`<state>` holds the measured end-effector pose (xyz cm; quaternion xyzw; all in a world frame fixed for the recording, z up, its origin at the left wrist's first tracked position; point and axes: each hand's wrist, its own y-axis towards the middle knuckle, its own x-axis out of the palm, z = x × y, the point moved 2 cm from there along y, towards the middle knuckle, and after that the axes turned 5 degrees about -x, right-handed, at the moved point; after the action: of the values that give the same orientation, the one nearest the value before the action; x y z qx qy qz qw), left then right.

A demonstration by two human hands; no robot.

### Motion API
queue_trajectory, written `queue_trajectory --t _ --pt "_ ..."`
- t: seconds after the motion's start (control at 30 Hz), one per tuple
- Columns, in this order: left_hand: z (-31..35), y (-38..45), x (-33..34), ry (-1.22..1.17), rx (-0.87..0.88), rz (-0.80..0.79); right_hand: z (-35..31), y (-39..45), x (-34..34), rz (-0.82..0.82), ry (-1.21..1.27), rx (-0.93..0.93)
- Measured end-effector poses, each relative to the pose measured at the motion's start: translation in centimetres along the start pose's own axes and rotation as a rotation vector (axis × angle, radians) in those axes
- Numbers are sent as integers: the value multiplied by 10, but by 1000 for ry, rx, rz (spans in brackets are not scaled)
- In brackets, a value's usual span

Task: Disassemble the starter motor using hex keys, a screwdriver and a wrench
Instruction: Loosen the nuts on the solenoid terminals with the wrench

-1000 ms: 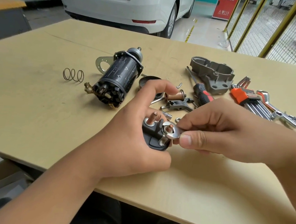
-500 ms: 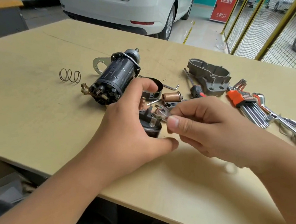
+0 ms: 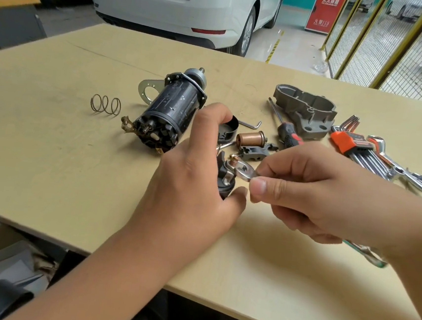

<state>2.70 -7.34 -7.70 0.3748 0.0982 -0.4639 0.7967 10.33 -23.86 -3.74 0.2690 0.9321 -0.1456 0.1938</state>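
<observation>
Orange holder [image 3: 348, 143] holds hex keys [image 3: 367, 160]

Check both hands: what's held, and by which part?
Left hand grips the black terminal cap around its body. Right hand holds a wrench by its shank, just behind the head, which sits on the cap's stud.

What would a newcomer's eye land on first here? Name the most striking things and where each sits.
First the two hands at centre: the left hand grips a small black terminal cap while the right hand pinches a wrench onto its threaded stud. Just behind lies the black motor body on its side, with a loose spring to its left. At the right edge of the table sits an orange-holdered hex key set.
</observation>
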Motion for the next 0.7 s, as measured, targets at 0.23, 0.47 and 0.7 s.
queue_trajectory --t 0.23,0.47,0.7 --pt "4 -5 4 157 113 34 2 0 4 -44 48 24" --pt "3 -2 2 143 89 36 1 4 7 51 -125 19" --pt "-2 2 -3 33 70 9 -11 4 21 215 -438 -233"
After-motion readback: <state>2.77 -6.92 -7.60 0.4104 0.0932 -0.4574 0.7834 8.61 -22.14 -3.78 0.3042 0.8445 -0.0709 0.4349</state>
